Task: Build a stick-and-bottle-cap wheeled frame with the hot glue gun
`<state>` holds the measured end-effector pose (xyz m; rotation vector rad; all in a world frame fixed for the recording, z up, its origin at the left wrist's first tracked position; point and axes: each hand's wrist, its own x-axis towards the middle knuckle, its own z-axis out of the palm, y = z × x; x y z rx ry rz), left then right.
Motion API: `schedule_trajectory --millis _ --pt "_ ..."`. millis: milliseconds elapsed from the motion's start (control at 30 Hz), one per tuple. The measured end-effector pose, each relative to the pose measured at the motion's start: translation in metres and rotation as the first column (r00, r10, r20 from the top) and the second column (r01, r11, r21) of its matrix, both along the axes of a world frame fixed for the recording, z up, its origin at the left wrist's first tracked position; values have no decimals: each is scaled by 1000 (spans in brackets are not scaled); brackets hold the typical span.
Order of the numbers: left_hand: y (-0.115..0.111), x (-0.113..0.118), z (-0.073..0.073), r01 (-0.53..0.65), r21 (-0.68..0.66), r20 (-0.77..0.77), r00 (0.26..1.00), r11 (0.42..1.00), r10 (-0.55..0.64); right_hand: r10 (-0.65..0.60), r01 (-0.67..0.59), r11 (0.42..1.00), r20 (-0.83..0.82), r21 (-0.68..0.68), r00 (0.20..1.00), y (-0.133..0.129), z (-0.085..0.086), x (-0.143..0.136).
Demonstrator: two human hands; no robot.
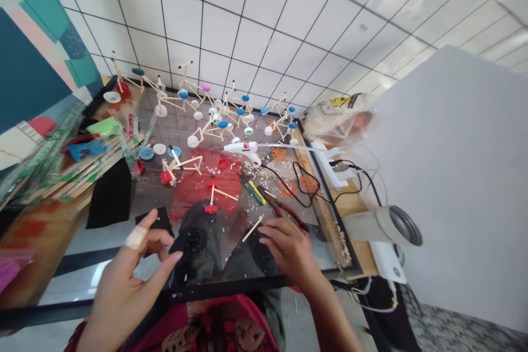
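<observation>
At the left, bundled wooden sticks (82,170) lie on the glass desk (124,231). The left hand (127,280), one finger bandaged, hovers open and empty above the near edge. The right hand (289,247) rests loosely curled, fingertips touching a short stick (252,229). Red pliers (289,214) lie just beyond; a glue gun (243,148) sits farther back.

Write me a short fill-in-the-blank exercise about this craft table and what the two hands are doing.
1. The right hand touches a thin wooden ____ lying on the glass table.
2. A bandage is wrapped round a finger of the ____ hand.
3. The white glue gun lies beyond a small stick piece with a ____ bottle cap at its base.
4. The pliers beside the right hand have ____ handles.

Missing words: stick; left; red; red
</observation>
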<state>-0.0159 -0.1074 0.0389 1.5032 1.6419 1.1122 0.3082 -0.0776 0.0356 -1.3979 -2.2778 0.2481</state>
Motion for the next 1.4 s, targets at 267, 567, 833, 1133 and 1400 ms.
schedule_trajectory --millis 267,567,833,1133,1400 --pt "21 17 -20 56 18 -211 976 998 -51 208 -213 977 274 -9 939 31 -3 -22" --pt "21 30 -31 104 43 -222 971 994 -92 130 -130 991 13 44 991 73 4 -62" --pt "13 35 -43 109 -58 -130 985 992 -115 84 -73 994 -145 83 986 77 -18 -75" --pt "9 29 -48 81 -197 -54 994 977 -94 24 -16 998 -146 54 989 75 -18 -76" --pt "7 30 -46 81 -254 -36 995 964 -93 63 -57 997 -115 57 991 76 -19 -78"
